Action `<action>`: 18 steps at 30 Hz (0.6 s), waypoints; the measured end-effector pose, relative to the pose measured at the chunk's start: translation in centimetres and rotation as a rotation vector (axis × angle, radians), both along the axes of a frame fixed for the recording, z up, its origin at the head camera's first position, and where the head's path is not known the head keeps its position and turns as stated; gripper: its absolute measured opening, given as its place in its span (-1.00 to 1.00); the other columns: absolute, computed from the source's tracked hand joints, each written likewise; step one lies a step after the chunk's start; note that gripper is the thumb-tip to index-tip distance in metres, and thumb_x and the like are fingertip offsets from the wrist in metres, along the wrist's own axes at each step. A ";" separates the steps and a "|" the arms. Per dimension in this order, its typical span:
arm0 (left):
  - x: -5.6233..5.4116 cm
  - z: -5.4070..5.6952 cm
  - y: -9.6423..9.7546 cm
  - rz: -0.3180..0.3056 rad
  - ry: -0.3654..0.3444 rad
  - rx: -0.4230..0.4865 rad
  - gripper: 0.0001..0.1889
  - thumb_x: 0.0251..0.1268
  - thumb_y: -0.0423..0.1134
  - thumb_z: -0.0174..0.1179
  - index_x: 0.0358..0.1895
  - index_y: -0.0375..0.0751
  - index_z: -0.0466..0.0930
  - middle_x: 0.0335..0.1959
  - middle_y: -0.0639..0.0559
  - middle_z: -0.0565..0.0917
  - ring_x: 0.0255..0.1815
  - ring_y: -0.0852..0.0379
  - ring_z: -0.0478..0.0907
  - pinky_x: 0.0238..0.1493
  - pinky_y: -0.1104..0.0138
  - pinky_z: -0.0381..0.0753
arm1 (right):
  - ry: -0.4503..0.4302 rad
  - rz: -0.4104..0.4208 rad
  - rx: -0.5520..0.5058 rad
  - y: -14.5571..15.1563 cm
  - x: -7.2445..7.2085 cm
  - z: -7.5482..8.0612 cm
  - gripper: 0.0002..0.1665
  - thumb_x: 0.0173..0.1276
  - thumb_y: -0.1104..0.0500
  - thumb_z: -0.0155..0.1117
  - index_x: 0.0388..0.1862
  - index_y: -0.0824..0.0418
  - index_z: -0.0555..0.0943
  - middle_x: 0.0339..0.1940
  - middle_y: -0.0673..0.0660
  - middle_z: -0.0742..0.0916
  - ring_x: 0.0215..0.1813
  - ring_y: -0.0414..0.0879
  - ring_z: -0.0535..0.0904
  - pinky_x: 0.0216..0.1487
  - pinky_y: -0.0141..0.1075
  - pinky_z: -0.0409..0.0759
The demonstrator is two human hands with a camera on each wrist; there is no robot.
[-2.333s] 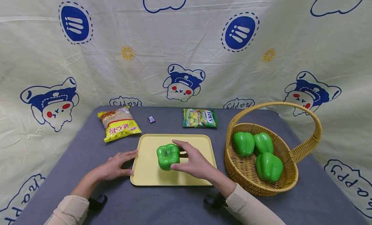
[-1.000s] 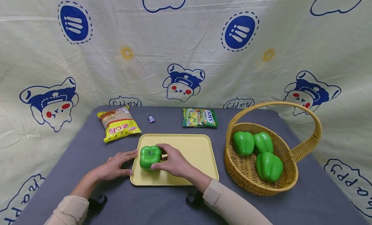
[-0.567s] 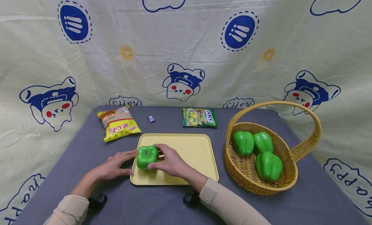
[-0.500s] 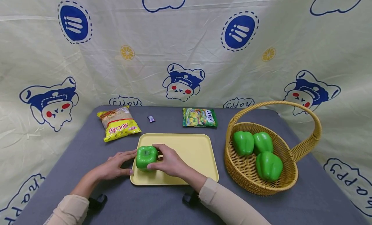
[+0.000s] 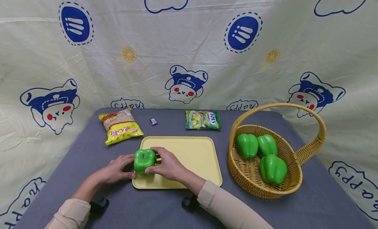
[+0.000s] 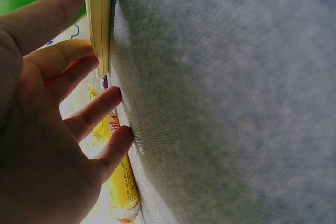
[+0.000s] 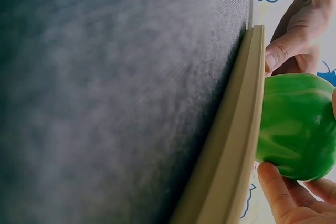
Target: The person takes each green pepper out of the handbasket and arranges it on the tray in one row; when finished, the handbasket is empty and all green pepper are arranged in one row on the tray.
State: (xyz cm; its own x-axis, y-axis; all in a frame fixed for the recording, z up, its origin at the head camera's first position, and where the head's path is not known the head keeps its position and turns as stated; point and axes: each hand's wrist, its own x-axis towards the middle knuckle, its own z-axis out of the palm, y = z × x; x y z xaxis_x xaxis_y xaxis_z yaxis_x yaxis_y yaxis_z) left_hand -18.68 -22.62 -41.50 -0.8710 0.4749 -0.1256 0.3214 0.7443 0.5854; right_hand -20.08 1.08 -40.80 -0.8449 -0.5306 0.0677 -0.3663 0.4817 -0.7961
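Observation:
A glossy green bell pepper (image 5: 144, 160) is at the left end of the pale yellow tray (image 5: 189, 163). My right hand (image 5: 168, 166) grips it from the right, thumb on the near side and fingers on the far side. In the right wrist view the bell pepper (image 7: 296, 127) appears just above the tray rim (image 7: 231, 145). My left hand (image 5: 115, 170) touches the tray's left edge with outstretched fingers. The left wrist view shows its thumb and some fingertips against the tray rim (image 6: 98, 24), while other fingertips (image 6: 123, 136) meet the cloth.
On the right stands a wicker basket (image 5: 260, 191) with a tall handle, holding three green bell peppers (image 5: 273, 170). Behind the tray lie a yellow snack bag (image 5: 122, 127), a small purple packet (image 5: 153, 121) and a green packet (image 5: 203, 120). A grey cloth covers the table (image 5: 165, 209).
My right hand has carried the bell pepper leftward, from the tray's middle to its left end near my left hand. The left hand, tray and basket have stayed in place.

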 end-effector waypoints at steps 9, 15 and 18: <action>0.1 -0.1 0.0 0.002 0.018 -0.008 -0.26 0.14 0.00 0.29 0.31 -0.36 0.31 0.34 -0.34 0.33 0.32 -0.35 0.21 0.11 -0.28 0.16 | 0.020 0.000 0.026 -0.2 0.0 -0.1 -0.03 0.03 -0.07 0.48 0.37 0.19 0.29 0.25 0.10 0.53 0.15 -0.04 0.57 0.08 -0.35 0.54; 0.2 0.0 0.0 -0.004 0.020 -0.009 -0.26 0.14 0.01 0.29 0.31 -0.35 0.32 0.34 -0.35 0.32 0.32 -0.37 0.20 0.11 -0.27 0.16 | 0.002 -0.006 0.026 0.3 0.2 0.5 0.02 0.01 -0.08 0.50 0.40 0.16 0.25 0.30 0.11 0.49 0.19 -0.01 0.55 0.10 -0.27 0.56; 0.2 0.1 0.1 0.001 0.020 -0.008 -0.26 0.13 0.01 0.30 0.31 -0.34 0.32 0.34 -0.34 0.32 0.32 -0.36 0.20 0.12 -0.26 0.16 | 0.016 0.004 0.027 0.8 0.5 1.0 0.01 0.02 -0.08 0.50 0.40 0.15 0.26 0.32 0.11 0.48 0.23 0.01 0.53 0.12 -0.25 0.55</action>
